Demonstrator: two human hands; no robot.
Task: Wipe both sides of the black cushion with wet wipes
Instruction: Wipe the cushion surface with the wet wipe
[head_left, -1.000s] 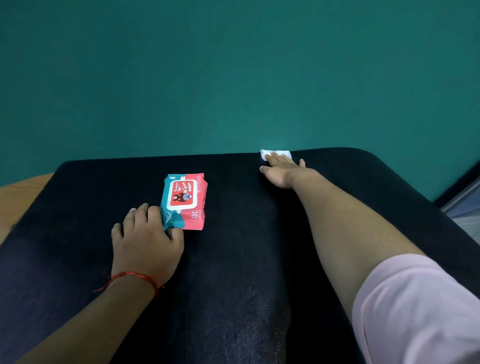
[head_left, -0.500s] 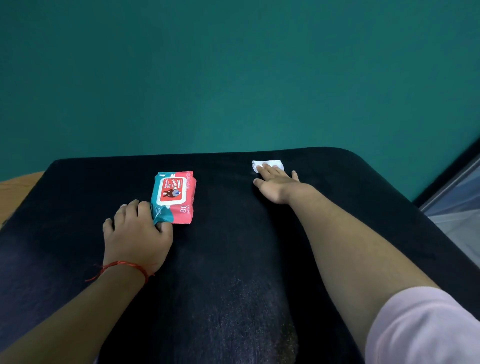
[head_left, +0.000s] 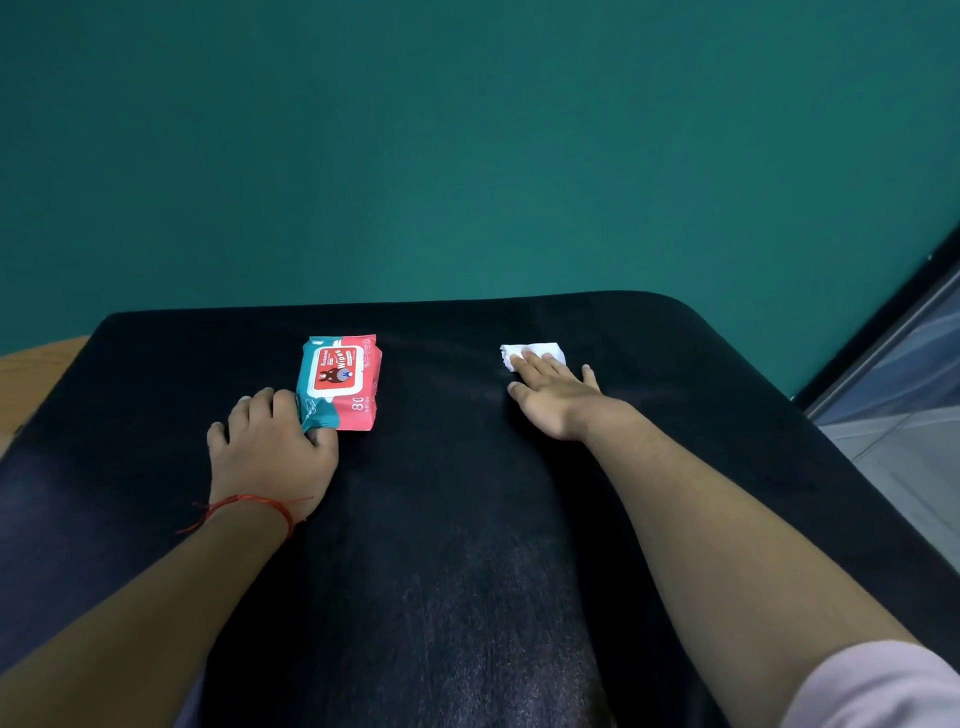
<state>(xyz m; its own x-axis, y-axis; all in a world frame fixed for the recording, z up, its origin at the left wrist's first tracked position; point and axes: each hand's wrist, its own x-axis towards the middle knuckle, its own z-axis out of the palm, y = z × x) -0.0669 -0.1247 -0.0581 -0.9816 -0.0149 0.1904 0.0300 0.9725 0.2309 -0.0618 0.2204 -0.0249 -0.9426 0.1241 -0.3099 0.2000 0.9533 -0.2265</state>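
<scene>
The right grip (head_left: 556, 395), a bare hand laid flat with its fingers straight, presses the white wet wipe (head_left: 557, 351) onto the top of the black cushion (head_left: 467, 519). It holds nothing closed; only the fingertips bear on the wipe. A second ago the wipe sat right at the cushion's far edge. Now it lies clearly nearer the person, so the hand is drawing a stroke back across the far right part of the top.

The left grip (head_left: 270, 447) has not shifted. Its fingers and thumb curl round the near left corner of the pack of wet wipes (head_left: 340, 379), which lies flat on the cushion well apart from the wipe.

By my reading, the upper side is only partly wiped, and the underside is still to do.
</scene>
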